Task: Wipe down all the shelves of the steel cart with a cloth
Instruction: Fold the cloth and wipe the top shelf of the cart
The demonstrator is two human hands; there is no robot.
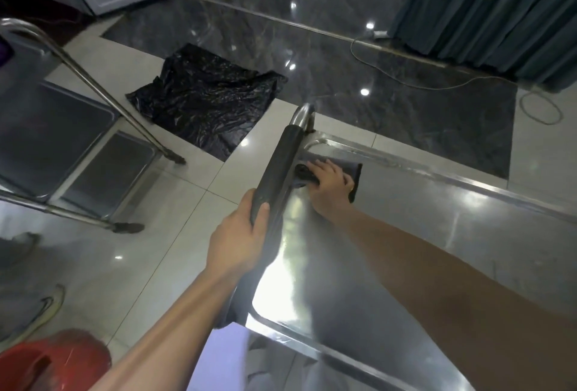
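Our left hand [239, 234] gripped the dark padded handle [278, 169] of the steel cart [437, 234], while our right hand [331, 183] pressed the grey cloth [354, 172], fingers spread flat, into the top shelf's far corner.

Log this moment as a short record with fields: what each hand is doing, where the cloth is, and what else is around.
left hand: left hand grips the dark padded handle of the steel cart
right hand: right hand presses the grey cloth flat
cloth position: far left corner of the top shelf, by the handle
floor: black plastic bag, white cable
nearby: second steel cart to the left, red object at lower left
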